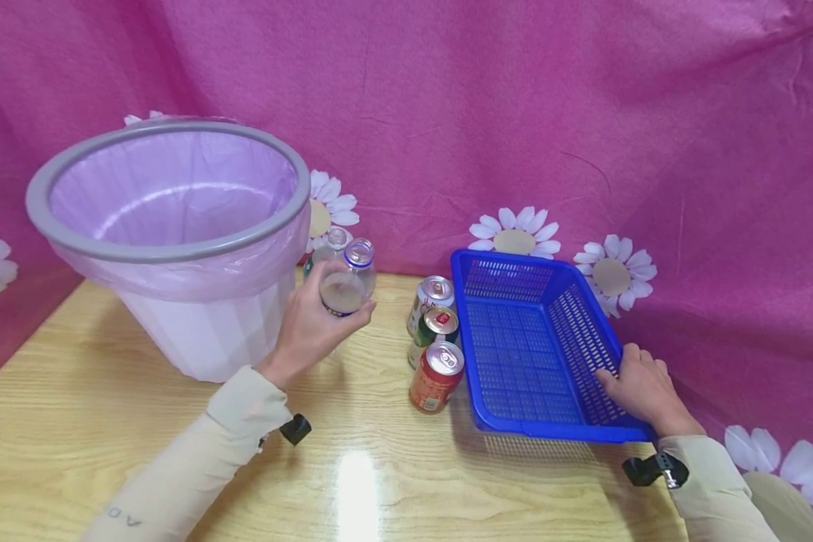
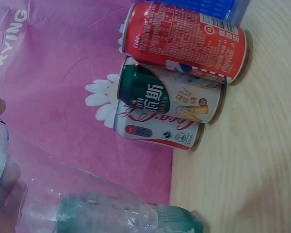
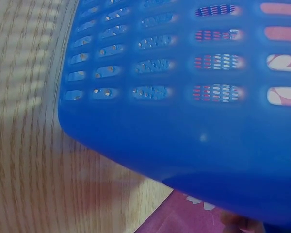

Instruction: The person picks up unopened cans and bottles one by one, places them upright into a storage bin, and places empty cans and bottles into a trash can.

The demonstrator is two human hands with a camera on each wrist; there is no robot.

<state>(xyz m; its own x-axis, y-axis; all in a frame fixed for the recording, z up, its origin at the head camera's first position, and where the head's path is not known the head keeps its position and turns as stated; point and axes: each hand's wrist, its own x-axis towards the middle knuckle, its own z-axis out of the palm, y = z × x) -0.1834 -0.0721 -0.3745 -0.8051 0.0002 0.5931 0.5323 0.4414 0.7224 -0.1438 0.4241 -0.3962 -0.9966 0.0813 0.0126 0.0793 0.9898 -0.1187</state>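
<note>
My left hand [image 1: 315, 327] grips a clear plastic bottle [image 1: 347, 282] with a blue ring at its uncapped neck, beside the bin. Just behind it stands a second clear bottle [image 1: 336, 239], partly hidden; in the left wrist view its green part [image 2: 177, 219] shows. On the right, my right hand [image 1: 644, 384] holds the right rim of a blue plastic basket [image 1: 515, 354], thumb over the inner side. The right wrist view is mostly filled by the basket's slotted wall [image 3: 136, 126], with only a bit of the fingers [image 3: 240, 223] showing.
Against the basket's left side stand a red can [image 1: 436, 380], a green and white can [image 1: 436, 331] and a silver-white can [image 1: 430, 297] in a row. A white bin [image 1: 210, 339] with a grey rim and a purple liner stands left. Flowered pink cloth [image 1: 406, 135] hangs behind the wooden table [image 1: 244, 467].
</note>
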